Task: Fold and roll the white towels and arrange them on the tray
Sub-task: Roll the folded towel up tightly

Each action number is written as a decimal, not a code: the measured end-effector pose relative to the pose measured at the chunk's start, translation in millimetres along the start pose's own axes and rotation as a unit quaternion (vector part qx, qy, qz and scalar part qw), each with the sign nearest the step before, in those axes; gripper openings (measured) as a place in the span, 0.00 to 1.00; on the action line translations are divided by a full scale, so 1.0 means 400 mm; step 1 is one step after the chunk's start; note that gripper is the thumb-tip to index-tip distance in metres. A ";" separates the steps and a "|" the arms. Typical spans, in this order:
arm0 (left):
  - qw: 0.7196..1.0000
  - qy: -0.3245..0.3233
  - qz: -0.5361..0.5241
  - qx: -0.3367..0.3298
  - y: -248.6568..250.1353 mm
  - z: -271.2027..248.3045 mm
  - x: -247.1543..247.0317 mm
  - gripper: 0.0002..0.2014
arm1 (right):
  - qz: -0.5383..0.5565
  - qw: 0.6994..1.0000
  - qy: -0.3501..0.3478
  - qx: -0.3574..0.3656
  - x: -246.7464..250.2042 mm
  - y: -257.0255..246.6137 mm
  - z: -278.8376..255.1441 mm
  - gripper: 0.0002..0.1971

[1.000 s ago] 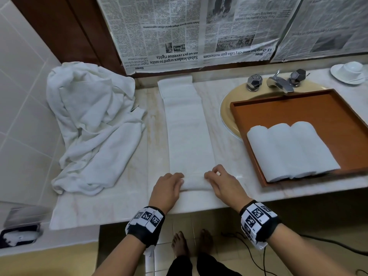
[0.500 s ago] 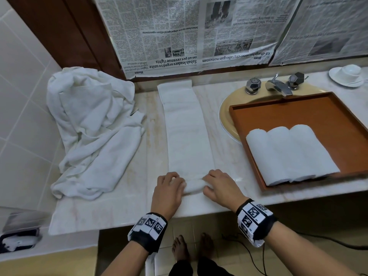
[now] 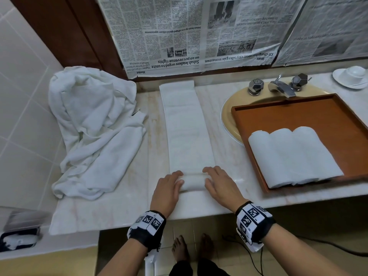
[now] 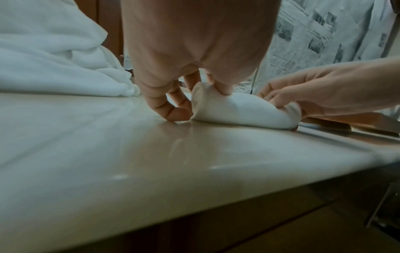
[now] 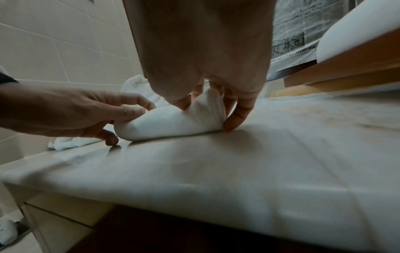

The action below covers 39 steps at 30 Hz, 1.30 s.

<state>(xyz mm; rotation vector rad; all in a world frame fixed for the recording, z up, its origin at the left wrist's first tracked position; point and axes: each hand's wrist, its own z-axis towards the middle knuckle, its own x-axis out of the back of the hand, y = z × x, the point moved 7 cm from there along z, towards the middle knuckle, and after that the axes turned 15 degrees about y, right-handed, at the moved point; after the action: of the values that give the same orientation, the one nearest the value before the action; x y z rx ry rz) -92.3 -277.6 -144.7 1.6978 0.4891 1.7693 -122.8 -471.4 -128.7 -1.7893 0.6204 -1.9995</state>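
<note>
A long folded white towel [image 3: 186, 126] lies lengthwise on the marble counter, its near end wound into a small roll [image 3: 193, 183] [image 4: 240, 111] [image 5: 173, 119]. My left hand [image 3: 169, 188] [image 4: 190, 95] grips the roll's left end with curled fingers and thumb. My right hand [image 3: 219, 184] [image 5: 218, 106] grips its right end the same way. The wooden tray [image 3: 298, 114] stands at the right over the sink, with three rolled white towels [image 3: 292, 154] lying side by side in its near part.
A heap of loose white towels [image 3: 95, 124] lies at the counter's left against the tiled wall. Taps and a spout [image 3: 278, 86] stand behind the tray. A cup on a saucer [image 3: 352, 76] is at the far right. Newspaper [image 3: 199, 32] covers the back wall.
Both hands have moved away from the counter's front edge along the towel, and the roll at its near end has grown thicker. Everything else stays put.
</note>
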 end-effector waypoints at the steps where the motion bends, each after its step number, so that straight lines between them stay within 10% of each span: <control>1: 1.000 0.005 0.001 0.010 0.000 0.003 0.003 0.12 | -0.001 1.000 0.009 0.010 0.001 -0.003 0.002 0.15; 9: 0.993 0.012 0.086 0.078 0.003 0.032 0.013 0.13 | -0.084 0.989 0.007 0.118 -0.007 -0.030 -0.016 0.18; 21: 0.991 0.031 0.073 -0.107 -0.008 -0.064 0.009 0.25 | -0.049 0.995 -0.082 0.037 -0.017 -0.008 -0.004 0.32; 39: 0.995 -0.019 -0.002 0.101 -0.030 -0.011 0.006 0.23 | -0.012 0.991 -0.024 0.128 -0.003 -0.013 -0.027 0.20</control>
<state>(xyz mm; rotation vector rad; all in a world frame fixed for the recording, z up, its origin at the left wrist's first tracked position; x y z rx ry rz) -94.5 -266.3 -151.3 1.8634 0.6736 1.7303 -133.5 -465.6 -127.6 -1.6907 0.3122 -1.9445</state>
